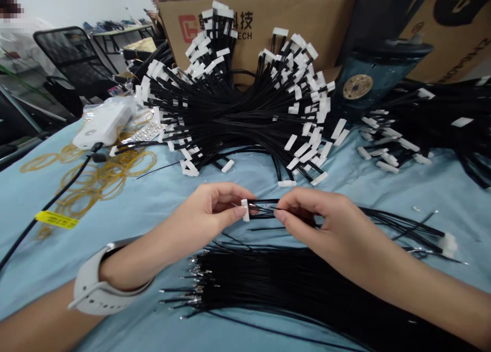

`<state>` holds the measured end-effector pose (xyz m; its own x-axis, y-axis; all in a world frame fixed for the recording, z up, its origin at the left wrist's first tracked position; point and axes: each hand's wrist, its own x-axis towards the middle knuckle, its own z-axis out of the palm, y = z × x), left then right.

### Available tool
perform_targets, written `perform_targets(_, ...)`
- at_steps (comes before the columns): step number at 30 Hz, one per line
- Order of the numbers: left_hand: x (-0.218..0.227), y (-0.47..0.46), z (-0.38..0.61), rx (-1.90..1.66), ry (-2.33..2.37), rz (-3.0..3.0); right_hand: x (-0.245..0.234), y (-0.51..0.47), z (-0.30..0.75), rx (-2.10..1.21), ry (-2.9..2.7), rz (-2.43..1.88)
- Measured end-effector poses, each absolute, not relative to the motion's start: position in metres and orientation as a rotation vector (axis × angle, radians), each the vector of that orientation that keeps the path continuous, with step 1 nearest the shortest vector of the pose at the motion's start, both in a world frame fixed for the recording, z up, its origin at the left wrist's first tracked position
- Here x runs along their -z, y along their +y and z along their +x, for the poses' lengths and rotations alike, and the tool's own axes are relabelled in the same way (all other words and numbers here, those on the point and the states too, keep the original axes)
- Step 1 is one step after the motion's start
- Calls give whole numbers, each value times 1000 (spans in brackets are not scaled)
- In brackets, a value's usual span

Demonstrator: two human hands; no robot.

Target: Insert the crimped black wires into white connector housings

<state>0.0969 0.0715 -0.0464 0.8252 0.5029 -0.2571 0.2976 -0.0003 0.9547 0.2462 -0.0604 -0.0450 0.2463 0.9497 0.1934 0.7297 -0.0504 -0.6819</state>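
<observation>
My left hand (213,211) pinches a small white plastic connector housing (245,210) between thumb and fingertips. My right hand (307,219) grips thin black wires (264,209) just beside it, with their fine tips close to the connector. Below my hands lies a dense bundle of black wires (276,275) with crimped metal terminals at its left end. A large heap of black wires with white connectors (238,111) sits beyond my hands. A smaller wire bunch with a white connector (447,244) lies to the right, partly under my right wrist.
A light blue cloth (95,270) covers the table, with loose amber rubber bands (99,180), a white device (102,127) and a black cable with a yellow tag (56,219) at left. Cardboard boxes (245,29) stand behind. A person (153,4) is at the far back.
</observation>
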Motion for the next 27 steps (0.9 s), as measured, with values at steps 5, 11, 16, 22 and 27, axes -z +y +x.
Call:
perform_targets(5, 42, 71, 98, -146, 686, 1582, 45, -61, 251, -567, -1429, -1856)
perform_targets(11, 39, 70, 99, -137, 716, 1514, 45, -61, 253, -565, -1438, -1853)
perform_targets(16, 40, 71, 99, -128, 712, 1536, 45, -61, 252, -602, -1469, -1890)
perform_targets(22, 39, 71, 100, -113, 728, 1558, 44, -61, 251, -611, -1503, -1913)
perform_targets(27, 41, 69, 99, -119, 731, 1568, 46, -60, 251, -584, -1508, -1899)
